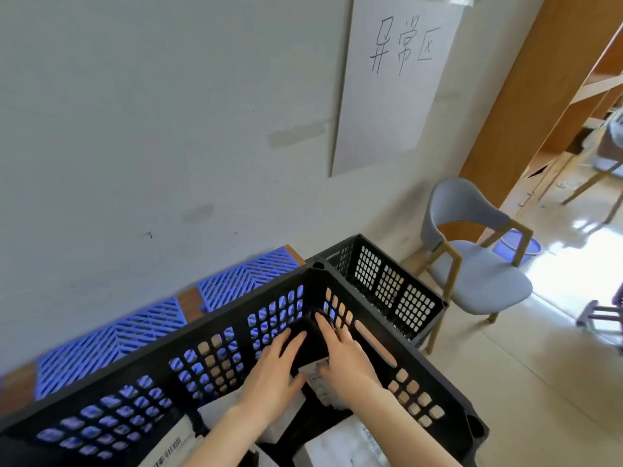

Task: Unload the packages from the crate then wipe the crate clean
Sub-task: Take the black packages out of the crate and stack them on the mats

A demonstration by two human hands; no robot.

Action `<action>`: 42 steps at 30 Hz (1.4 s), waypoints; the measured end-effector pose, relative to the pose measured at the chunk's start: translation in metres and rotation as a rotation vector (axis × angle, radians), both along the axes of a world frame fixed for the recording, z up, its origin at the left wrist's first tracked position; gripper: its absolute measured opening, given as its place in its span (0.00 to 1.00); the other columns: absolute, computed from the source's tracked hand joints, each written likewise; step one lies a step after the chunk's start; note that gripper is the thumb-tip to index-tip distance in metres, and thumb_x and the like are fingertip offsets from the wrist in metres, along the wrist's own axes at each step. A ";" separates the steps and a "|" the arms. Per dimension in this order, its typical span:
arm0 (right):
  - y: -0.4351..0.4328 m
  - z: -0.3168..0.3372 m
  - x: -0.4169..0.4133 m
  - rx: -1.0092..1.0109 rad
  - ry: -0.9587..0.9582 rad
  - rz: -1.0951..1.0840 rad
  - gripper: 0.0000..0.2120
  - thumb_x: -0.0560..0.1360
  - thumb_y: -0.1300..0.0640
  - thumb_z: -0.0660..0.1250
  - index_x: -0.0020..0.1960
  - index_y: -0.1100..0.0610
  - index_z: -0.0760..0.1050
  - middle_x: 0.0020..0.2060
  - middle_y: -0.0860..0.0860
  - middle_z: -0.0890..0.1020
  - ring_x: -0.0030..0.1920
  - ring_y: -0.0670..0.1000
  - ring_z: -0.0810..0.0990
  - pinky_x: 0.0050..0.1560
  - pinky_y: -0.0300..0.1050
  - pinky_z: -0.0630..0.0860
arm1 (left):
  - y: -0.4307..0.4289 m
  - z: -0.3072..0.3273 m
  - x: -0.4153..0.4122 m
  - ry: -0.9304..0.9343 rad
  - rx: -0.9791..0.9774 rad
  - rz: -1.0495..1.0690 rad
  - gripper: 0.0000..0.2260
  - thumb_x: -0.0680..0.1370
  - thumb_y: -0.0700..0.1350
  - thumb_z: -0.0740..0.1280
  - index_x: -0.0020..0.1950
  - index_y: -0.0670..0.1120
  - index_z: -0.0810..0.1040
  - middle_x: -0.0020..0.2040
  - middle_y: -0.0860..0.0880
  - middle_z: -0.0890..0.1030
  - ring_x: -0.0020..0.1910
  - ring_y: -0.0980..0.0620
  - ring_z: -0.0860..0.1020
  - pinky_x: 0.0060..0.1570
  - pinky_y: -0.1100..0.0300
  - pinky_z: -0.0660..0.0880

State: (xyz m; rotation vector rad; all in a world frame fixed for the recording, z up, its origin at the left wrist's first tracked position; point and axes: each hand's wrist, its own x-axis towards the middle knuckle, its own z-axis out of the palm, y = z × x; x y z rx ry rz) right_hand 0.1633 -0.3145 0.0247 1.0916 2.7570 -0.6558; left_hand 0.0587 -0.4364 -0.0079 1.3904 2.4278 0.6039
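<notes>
Beside the grey wall (135,129), a black crate (215,318) holds white packages (340,446).

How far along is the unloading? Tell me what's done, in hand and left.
Done: nothing shows as finished; no unloaded package is visible outside the crate. In hand: the left hand and right hand lie on a black package in the crate's far corner. Left: white packages remain inside, and wiping is not begun; no cloth in view.
</notes>
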 end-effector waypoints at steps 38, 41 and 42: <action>-0.214 0.169 0.004 -0.407 1.088 0.071 0.12 0.76 0.52 0.68 0.54 0.50 0.66 0.45 0.41 0.75 0.44 0.37 0.75 0.35 0.29 0.72 | -0.253 0.150 0.074 -0.018 0.454 0.408 0.48 0.66 0.55 0.78 0.69 0.75 0.45 0.61 0.72 0.54 0.60 0.81 0.55 0.48 0.82 0.64; -0.239 0.168 -0.008 -0.456 1.086 0.132 0.07 0.77 0.51 0.67 0.52 0.48 0.70 0.48 0.44 0.77 0.49 0.38 0.76 0.37 0.29 0.72 | -0.280 0.156 0.071 0.005 0.470 0.457 0.49 0.65 0.51 0.79 0.71 0.73 0.47 0.60 0.75 0.51 0.60 0.82 0.54 0.50 0.83 0.64; -0.247 0.167 -0.012 -0.458 1.083 0.171 0.07 0.77 0.51 0.66 0.53 0.47 0.70 0.51 0.44 0.76 0.53 0.39 0.76 0.40 0.31 0.73 | -0.288 0.158 0.070 0.012 0.485 0.488 0.49 0.65 0.51 0.79 0.72 0.72 0.48 0.60 0.74 0.53 0.60 0.81 0.55 0.53 0.81 0.65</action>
